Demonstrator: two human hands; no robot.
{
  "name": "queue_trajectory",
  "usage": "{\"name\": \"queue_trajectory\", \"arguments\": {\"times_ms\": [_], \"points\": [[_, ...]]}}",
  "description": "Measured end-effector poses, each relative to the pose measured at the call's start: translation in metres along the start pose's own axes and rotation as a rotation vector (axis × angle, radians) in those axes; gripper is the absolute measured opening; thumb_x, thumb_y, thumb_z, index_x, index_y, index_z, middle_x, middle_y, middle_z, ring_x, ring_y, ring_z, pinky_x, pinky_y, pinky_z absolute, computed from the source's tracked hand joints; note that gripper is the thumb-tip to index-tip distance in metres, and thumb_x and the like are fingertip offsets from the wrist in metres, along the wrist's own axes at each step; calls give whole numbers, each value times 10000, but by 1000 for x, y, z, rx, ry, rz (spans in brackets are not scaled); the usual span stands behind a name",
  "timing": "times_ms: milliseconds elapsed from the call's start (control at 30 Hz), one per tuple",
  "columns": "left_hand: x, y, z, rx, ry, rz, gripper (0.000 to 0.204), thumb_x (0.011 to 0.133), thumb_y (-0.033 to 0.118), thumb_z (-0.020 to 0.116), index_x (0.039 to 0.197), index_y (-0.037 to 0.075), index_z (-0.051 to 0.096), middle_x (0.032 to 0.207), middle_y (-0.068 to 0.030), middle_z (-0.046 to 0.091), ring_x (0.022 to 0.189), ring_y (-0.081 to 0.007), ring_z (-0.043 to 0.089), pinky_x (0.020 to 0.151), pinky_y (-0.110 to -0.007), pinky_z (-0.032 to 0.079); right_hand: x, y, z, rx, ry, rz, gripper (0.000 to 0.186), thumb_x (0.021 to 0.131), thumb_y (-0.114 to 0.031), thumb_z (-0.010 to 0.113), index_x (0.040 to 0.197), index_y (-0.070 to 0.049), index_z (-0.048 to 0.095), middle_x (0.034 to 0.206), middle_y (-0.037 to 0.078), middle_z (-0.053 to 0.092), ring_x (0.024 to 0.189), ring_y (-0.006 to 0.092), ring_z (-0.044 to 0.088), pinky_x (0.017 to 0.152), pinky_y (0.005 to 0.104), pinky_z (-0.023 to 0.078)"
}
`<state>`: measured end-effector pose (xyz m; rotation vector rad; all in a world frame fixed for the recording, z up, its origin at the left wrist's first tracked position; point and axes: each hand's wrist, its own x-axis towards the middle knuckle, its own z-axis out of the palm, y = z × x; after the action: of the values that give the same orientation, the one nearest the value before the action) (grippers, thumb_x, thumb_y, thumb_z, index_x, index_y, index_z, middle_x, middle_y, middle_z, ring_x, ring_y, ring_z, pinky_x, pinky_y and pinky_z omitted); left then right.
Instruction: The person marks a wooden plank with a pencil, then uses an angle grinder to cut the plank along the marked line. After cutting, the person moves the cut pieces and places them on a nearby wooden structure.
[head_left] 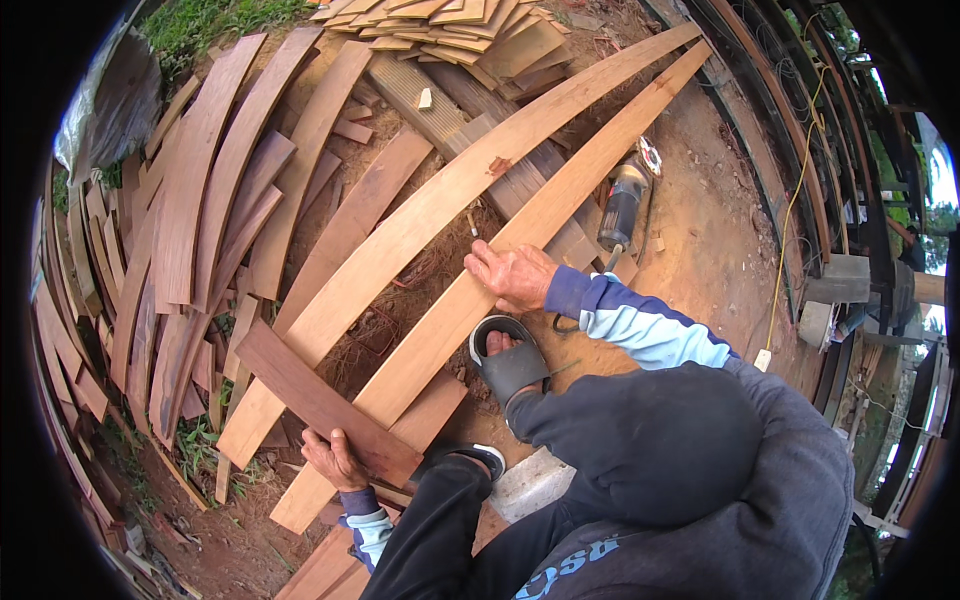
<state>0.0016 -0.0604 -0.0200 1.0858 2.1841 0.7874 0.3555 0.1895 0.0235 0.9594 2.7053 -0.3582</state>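
Two long, light-brown planks, a left plank and a right plank, lie side by side, slanting away to the upper right. A short dark-brown board rests across both near their closer ends. My left hand is closed on the lower edge of this board, thumb on top. My right hand lies over the right plank with its fingers curled. A thin light stick sticks out past its fingertips; whether it is a pencil or a cigarette is unclear.
An angle grinder lies on the dirt right of the planks. Many dark boards are heaped at left, and a stack of cut boards stands at the far side. My slippered foot is beside the right plank. A yellow cord hangs at right.
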Motion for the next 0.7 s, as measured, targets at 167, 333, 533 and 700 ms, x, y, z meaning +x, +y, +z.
{"name": "queue_trajectory", "arguments": {"times_ms": [167, 333, 533, 700], "points": [[-4, 8, 8, -105, 50, 24, 356, 905, 328, 580, 1019, -8, 556, 904, -163, 519, 892, -293, 442, 832, -403, 372, 3, -6, -2, 43, -51, 29, 606, 630, -136, 777, 1124, 36, 472, 1095, 208, 507, 752, 334, 691, 567, 416, 559], [3, 42, -4, -686, 149, -102, 160, 920, 149, 620, 826, 51, 536, 741, 41, 472, 690, -45, 380, 623, -199, 322, -3, -11, 1, 178, 218, 72, 681, 705, -239, 805, 1280, -11, 522, 1302, 187, 530, 976, 351, 670, 763, 425, 573], [10, 61, -21, -967, 187, -166, 105, 946, 91, 579, 985, 8, 528, 782, -44, 586, 655, -113, 551, 640, -238, 463, 12, -44, -1, 418, 290, -16, 474, 802, -290, 753, 1175, -42, 600, 1204, 143, 614, 958, 329, 668, 752, 399, 574], [15, 49, -3, -587, -41, -302, 419, 972, 350, 620, 1173, -15, 578, 870, -34, 601, 789, -78, 516, 686, -240, 453, -5, -97, 16, 555, -15, -171, 302, 837, -330, 719, 947, -60, 641, 924, 120, 670, 750, 336, 671, 622, 429, 542]]}}
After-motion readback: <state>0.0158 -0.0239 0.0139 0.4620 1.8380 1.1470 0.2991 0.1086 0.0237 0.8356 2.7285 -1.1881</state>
